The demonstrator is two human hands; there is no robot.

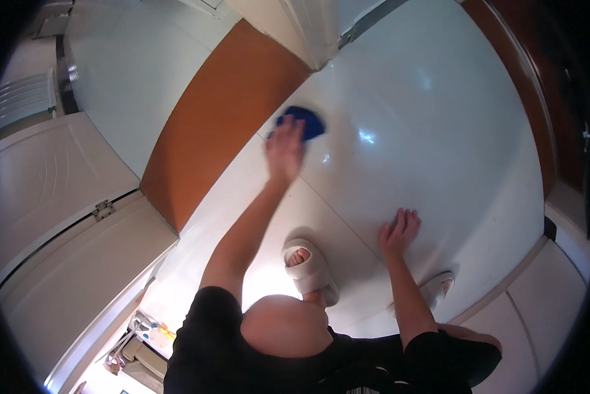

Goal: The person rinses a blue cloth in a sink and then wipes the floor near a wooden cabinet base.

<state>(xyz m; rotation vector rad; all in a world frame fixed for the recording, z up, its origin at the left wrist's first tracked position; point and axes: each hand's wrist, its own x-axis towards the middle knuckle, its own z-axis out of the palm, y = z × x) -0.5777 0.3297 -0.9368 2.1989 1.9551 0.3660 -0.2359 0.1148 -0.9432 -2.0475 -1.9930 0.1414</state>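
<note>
A dark blue cloth [312, 123] lies on the glossy white tiled floor [433, 131], close to the edge of an orange-brown threshold strip. My left hand [286, 150] is stretched forward and holds the cloth down against the tile, slightly blurred, with the palm over the cloth's near side. Lower and to the right, my right hand [400, 234] rests on the floor with its fingers apart and nothing in it.
The threshold strip [216, 118] runs into a doorway at the left, beside a white door [65, 243] with a hinge. A white door frame [301, 33] stands at the top. My slippered foot [309, 266] is between my arms. Dark red-brown woodwork [531, 72] borders the right.
</note>
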